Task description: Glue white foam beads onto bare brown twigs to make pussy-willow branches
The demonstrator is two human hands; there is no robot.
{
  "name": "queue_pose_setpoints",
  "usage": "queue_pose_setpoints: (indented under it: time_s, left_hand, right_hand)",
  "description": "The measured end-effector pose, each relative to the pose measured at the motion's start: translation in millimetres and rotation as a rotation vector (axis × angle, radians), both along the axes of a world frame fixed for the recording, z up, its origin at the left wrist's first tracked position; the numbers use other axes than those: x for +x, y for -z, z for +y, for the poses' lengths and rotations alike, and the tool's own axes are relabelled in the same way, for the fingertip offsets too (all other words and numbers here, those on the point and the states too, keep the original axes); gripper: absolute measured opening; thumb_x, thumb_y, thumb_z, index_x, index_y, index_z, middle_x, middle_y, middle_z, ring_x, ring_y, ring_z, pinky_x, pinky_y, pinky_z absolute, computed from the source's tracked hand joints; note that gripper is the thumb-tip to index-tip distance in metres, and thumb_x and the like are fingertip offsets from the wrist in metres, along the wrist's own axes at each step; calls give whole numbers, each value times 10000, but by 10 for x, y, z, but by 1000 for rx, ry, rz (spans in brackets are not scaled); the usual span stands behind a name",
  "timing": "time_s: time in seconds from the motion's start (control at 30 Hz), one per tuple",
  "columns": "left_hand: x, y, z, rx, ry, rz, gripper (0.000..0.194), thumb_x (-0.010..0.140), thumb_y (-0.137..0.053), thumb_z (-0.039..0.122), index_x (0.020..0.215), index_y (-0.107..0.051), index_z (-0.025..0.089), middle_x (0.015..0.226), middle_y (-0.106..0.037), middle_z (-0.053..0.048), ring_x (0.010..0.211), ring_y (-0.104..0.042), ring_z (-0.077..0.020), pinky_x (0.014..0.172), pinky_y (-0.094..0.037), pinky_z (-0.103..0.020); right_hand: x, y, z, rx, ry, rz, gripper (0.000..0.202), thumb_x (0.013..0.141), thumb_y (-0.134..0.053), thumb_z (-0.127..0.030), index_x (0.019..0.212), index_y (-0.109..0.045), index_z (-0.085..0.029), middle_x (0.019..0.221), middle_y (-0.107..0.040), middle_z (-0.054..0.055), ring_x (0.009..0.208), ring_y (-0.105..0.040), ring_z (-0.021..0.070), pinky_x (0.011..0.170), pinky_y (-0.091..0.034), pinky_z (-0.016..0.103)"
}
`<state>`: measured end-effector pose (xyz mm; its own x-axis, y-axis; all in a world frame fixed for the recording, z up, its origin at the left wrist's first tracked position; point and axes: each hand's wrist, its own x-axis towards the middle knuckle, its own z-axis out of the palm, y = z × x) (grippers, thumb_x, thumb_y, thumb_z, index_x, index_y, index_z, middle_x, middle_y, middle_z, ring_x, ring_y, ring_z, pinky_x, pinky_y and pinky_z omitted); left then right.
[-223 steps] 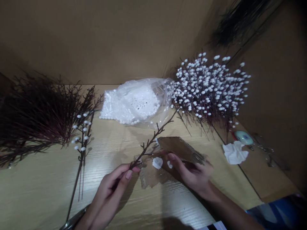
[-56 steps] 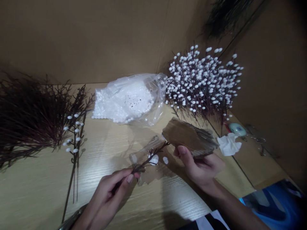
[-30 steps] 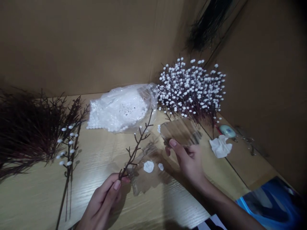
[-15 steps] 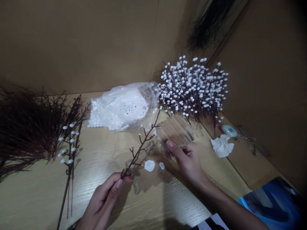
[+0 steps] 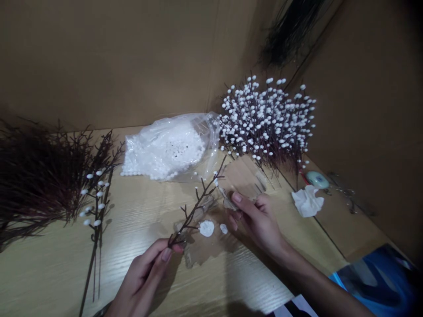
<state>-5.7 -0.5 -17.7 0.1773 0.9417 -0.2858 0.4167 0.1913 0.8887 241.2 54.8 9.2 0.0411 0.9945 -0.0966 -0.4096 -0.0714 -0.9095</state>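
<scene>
My left hand (image 5: 150, 270) pinches the lower end of a bare brown artificial twig (image 5: 194, 207), which slants up to the right. White dabs sit on some of its tips. Between thumb and fingers of my right hand (image 5: 256, 220) is a small cardboard piece (image 5: 226, 197), its far edge smeared with a white paste and close to the twig's upper end; whether they touch I cannot tell. Beneath the twig lies a torn cardboard sheet (image 5: 206, 251) bearing a large white paste blob (image 5: 206, 228) and a smaller one (image 5: 224, 228).
A clear plastic bag (image 5: 165, 149) of white beads lies at the back. Twigs with white berries (image 5: 267, 119) are heaped to its right. Bare twigs (image 5: 42, 176) pile up at left, beside a few berried stems (image 5: 98, 207). Crumpled tissue (image 5: 307, 201) lies at right.
The cardboard piece in my right hand has tilted so it shows more edge-on. The twig in my left hand has shifted slightly to the right.
</scene>
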Motion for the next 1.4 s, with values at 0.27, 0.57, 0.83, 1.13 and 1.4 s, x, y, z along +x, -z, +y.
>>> queue_pose_setpoints:
  time_s: [0.27,0.57,0.83,1.13,1.4]
  left_hand:
    - [44,-37,8,-11,-45,-14,352,921,-522,513,903,-759,253,903,-773,-9,919,-695,-228,825,-523,-230]
    - [43,-43,-2,-33,-53,-13,355,921,-519,518,926,-767,264,933,-779,-9,926,-691,-231,801,-516,-233]
    - [72,-62,-12,-17,-110,-26,364,915,-530,526,921,-763,245,934,-770,-18,956,-676,-245,836,-513,-241]
    - [16,15,-5,-16,-60,-9,382,935,-505,531,955,-758,246,991,-776,-23,976,-684,-242,857,-523,-250]
    - [48,-44,0,-26,-86,-5,377,923,-525,533,933,-757,236,956,-767,-28,952,-680,-245,825,-525,-248]
  right_hand:
    - [23,14,-21,3,-23,-44,440,808,-763,-375,495,-527,-177,475,-432,-62,390,-478,86,374,-385,221]
    - [20,27,-20,18,-29,-49,456,822,-751,-372,484,-516,-177,474,-442,-58,378,-493,91,374,-383,228]
    - [41,57,-26,45,-47,-93,442,851,-724,-364,501,-524,-181,476,-444,-55,394,-487,94,388,-390,237]
    - [6,26,-16,39,-6,-86,477,827,-740,-385,475,-485,-188,452,-405,-67,378,-445,80,373,-403,227]
    - [0,-18,-22,2,32,-129,505,804,-749,-427,462,-459,-195,444,-403,-61,380,-453,84,364,-397,226]
